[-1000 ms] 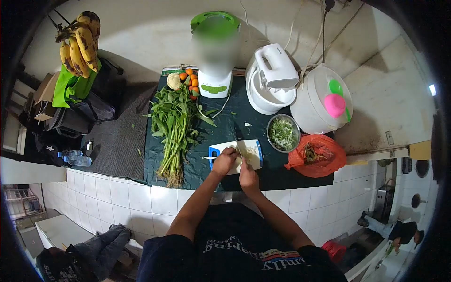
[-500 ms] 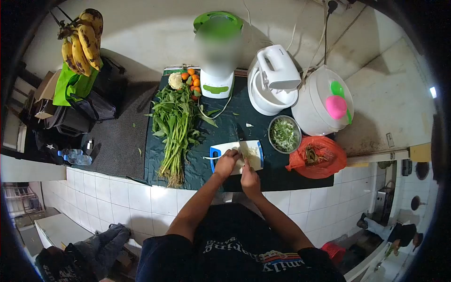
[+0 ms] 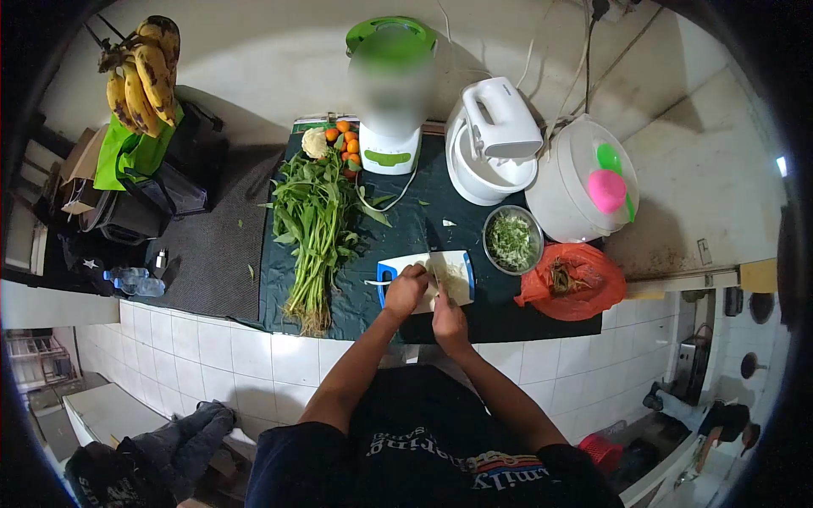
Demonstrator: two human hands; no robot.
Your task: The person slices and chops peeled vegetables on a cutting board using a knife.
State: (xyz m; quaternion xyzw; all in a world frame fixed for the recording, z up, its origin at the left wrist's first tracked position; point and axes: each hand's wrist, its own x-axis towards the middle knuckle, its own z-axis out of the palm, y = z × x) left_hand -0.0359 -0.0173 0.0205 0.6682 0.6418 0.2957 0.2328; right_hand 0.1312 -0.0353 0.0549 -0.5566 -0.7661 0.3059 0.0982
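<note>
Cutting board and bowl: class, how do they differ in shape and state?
The board is flat and roughly rectangular; the bowl is round with raised sides. The board lies under the left hand and right hand; the bowl has no hand on it. The board bears pale bits; the bowl holds shredded green and white pieces. Both rest on the dark cloth.

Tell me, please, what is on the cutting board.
The cutting board holds pale chopped bits beside the knife in the right hand; whatever sits beneath the left hand is hidden.
</note>
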